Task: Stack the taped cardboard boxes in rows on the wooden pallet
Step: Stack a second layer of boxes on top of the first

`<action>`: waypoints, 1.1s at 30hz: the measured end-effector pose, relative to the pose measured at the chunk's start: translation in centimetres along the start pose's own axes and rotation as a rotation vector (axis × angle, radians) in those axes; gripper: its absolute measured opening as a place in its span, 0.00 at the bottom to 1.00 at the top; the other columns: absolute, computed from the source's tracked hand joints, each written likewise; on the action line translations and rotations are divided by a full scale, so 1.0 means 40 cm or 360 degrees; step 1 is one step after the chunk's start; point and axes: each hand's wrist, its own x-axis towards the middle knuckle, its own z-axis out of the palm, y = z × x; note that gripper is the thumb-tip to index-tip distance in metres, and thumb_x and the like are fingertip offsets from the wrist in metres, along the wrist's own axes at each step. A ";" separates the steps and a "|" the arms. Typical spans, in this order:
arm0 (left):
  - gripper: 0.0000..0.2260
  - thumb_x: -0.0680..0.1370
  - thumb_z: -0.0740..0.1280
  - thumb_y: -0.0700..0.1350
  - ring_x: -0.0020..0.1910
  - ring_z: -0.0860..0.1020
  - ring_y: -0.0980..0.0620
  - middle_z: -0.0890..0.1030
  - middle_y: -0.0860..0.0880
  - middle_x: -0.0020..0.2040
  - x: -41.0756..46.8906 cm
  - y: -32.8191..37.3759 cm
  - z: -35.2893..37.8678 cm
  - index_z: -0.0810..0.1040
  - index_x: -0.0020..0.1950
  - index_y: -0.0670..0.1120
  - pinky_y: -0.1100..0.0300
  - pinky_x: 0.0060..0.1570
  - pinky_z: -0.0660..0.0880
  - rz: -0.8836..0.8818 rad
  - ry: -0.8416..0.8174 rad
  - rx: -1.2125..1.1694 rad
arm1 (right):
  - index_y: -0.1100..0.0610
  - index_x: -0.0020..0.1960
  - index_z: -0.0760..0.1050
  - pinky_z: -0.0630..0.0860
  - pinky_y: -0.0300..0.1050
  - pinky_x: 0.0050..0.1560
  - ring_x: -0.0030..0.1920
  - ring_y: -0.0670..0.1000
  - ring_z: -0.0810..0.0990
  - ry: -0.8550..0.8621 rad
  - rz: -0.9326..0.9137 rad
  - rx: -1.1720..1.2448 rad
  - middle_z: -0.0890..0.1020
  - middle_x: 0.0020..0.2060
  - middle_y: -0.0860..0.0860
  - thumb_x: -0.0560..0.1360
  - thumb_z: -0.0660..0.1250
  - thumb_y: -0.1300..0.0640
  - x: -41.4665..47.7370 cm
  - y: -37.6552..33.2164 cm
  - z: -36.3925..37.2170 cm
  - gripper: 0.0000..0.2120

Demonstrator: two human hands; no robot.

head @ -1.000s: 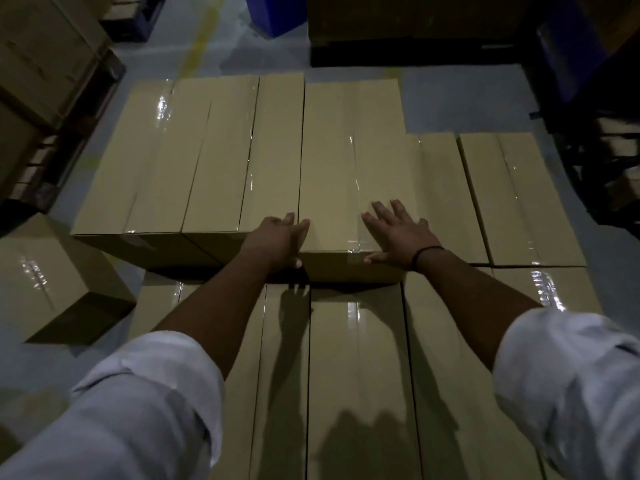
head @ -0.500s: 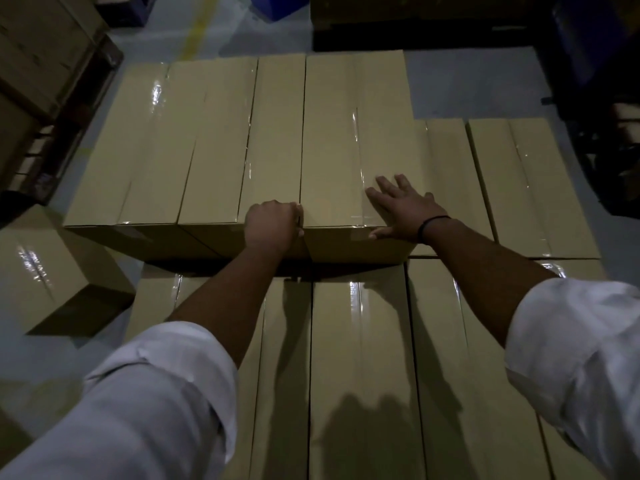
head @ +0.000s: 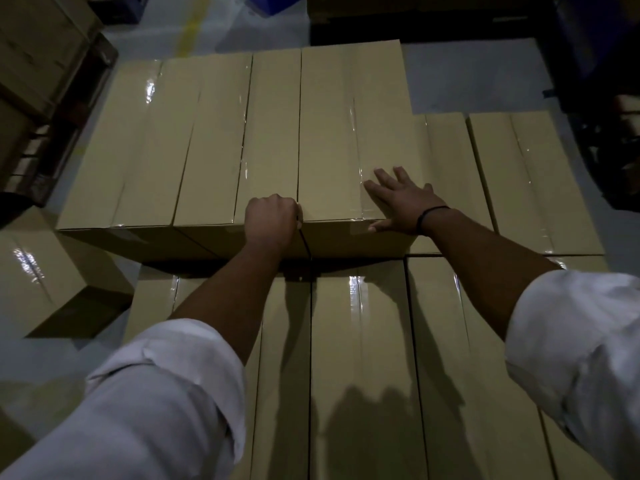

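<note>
Taped boxes (head: 363, 375) fill the lower frame; an upper row (head: 207, 140) spans centre left. Rightmost upper box (head: 339, 133), centre frame: left grip (head: 272, 220) curled over its near left corner, right grip (head: 398, 202) flat, fingers spread, on top.

My left hand (head: 272, 220) is curled at the near edge of the upper box (head: 346, 133). Its fingertips are tucked out of sight, so I cannot tell whether they grip anything. The bottom edge cuts off my left sleeve (head: 156, 403), my right sleeve (head: 581, 341) and the near row of boxes (head: 360, 375). The left edge clips the loose box (head: 38, 278). The dark shapes (head: 606, 133) at far right are too dim to make out.
</note>
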 end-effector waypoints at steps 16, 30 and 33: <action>0.07 0.83 0.63 0.49 0.38 0.75 0.51 0.77 0.51 0.39 -0.002 0.016 0.017 0.81 0.56 0.53 0.56 0.44 0.67 0.0069 -0.0041 0.0103 | 0.52 0.82 0.34 0.67 0.57 0.71 0.75 0.64 0.65 0.0341 0.0765 0.1148 0.48 0.81 0.57 0.82 0.60 0.42 -0.012 0.012 0.068 0.43; 0.11 0.80 0.67 0.45 0.55 0.79 0.46 0.79 0.46 0.51 -0.010 0.067 -0.065 0.79 0.61 0.47 0.44 0.69 0.66 0.0173 -0.0291 0.0132 | 0.52 0.82 0.46 0.64 0.63 0.72 0.77 0.65 0.58 0.0157 0.0709 0.0622 0.47 0.81 0.56 0.79 0.59 0.34 -0.126 0.043 0.011 0.41; 0.25 0.77 0.69 0.52 0.73 0.69 0.42 0.72 0.45 0.72 -0.109 0.112 -0.079 0.71 0.74 0.52 0.38 0.73 0.60 0.0125 -0.0284 -0.0076 | 0.53 0.81 0.53 0.65 0.61 0.72 0.76 0.64 0.59 0.0257 0.0608 0.0616 0.50 0.81 0.56 0.80 0.59 0.36 -0.264 0.029 0.014 0.37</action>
